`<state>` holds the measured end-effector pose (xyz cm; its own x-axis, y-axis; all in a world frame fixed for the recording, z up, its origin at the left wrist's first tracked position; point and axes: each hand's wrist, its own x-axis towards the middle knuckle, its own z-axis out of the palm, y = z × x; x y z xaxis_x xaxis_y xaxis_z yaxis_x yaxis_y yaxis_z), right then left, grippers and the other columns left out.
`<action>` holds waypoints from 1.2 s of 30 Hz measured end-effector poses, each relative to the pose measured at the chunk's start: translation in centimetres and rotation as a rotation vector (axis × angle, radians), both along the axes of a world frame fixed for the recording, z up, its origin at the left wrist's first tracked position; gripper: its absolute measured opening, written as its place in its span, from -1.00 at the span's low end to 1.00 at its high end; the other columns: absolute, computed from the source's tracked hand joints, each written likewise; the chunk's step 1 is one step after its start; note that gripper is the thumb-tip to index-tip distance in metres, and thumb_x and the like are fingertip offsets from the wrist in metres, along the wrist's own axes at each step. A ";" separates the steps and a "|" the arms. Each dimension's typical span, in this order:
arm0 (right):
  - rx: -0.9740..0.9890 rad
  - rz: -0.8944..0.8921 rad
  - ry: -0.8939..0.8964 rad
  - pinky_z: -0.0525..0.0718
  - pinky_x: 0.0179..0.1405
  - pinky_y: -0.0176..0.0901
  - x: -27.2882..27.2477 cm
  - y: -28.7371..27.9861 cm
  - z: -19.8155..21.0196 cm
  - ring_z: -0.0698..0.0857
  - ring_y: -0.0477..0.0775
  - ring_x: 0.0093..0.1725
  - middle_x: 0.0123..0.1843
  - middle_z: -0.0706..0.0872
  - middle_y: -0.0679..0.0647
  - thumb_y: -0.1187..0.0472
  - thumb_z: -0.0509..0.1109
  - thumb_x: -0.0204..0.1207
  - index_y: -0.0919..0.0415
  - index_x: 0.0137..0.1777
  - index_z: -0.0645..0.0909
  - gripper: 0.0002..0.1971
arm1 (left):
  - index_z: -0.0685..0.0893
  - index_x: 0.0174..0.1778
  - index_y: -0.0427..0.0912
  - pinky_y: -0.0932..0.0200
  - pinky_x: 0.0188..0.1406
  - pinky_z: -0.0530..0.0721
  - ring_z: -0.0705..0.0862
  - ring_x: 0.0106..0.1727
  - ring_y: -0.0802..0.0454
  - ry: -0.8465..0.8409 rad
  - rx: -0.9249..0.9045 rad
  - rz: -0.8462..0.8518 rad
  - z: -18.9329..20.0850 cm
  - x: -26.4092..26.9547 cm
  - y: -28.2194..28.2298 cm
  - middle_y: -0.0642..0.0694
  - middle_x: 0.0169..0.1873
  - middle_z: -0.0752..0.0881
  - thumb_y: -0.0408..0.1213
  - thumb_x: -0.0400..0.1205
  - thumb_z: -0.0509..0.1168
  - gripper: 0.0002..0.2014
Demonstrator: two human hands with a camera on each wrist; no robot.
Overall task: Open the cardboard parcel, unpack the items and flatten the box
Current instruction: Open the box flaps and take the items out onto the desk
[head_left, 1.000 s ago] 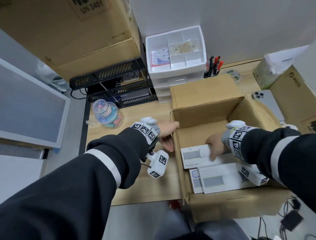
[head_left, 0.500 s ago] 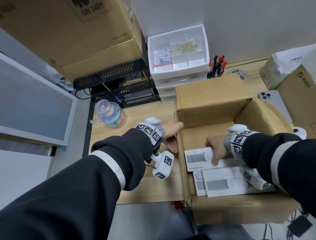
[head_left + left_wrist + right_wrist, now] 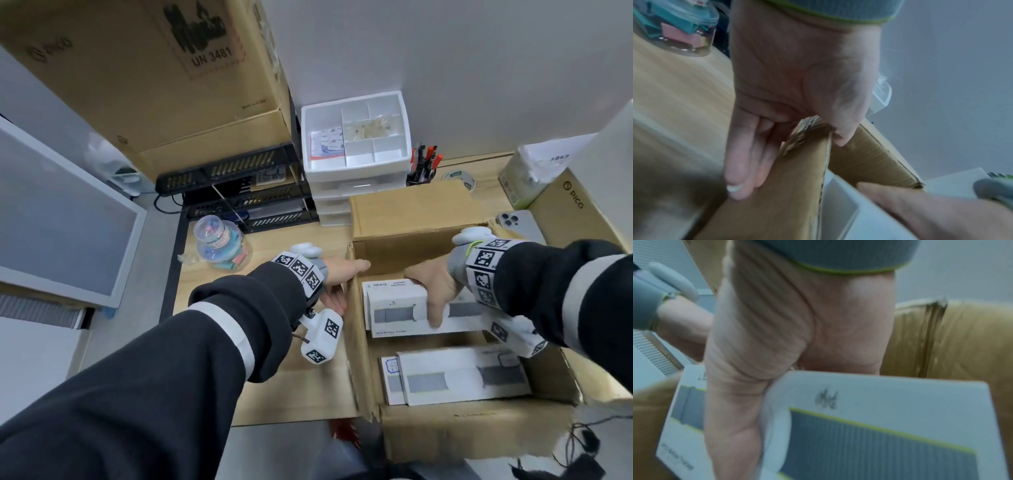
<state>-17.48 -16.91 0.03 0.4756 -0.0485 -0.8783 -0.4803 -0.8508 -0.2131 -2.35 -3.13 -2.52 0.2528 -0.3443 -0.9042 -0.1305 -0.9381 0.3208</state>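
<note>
Nearest, two white product boxes (image 3: 459,380) are seen lying flat on the floor of the open cardboard parcel (image 3: 479,435), which is set on the wooden worktop (image 3: 219,274). Above them, another white box (image 3: 397,305) is gripped by the right hand (image 3: 433,286), thumb across its printed face, fingers hidden behind it. The parcel's left wall is pinched at its top edge by the left hand (image 3: 337,284), thumb inside, straight fingers outside. Farther back, a clear jar (image 3: 221,243) and white drawers (image 3: 356,144) are placed.
</note>
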 end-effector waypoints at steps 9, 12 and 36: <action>-0.032 0.101 0.043 0.60 0.31 -0.03 4.8 -1.8 10.4 0.61 0.05 0.30 0.23 0.66 -0.14 -0.02 0.74 0.19 -0.01 0.34 0.50 -0.28 | 0.61 0.16 -0.18 -0.11 0.09 0.77 0.75 -0.12 -0.09 0.025 -0.438 0.032 7.5 4.7 1.3 -0.18 -0.11 0.75 0.51 0.43 0.27 -0.23; -0.059 0.032 -0.061 0.57 0.43 0.10 7.5 -1.8 12.3 0.60 0.03 0.36 0.21 0.63 -0.27 -0.19 0.78 -0.06 -0.12 0.30 0.49 -0.11 | 0.66 0.21 -0.09 -0.09 0.13 0.74 0.76 -0.13 0.01 0.137 -0.558 0.026 9.3 6.4 2.9 -0.06 -0.15 0.79 0.36 0.47 0.31 -0.38; 0.343 -1.322 -0.164 0.71 0.10 0.33 22.5 8.4 -4.8 0.67 0.30 0.06 0.15 0.68 0.14 -0.19 0.40 0.44 0.10 0.14 0.56 -0.57 | 0.54 0.42 -0.20 -0.03 -0.03 0.85 0.42 -0.48 0.08 0.094 -0.470 0.977 -4.9 17.8 11.8 -0.10 -0.15 0.50 0.20 0.59 0.42 -0.35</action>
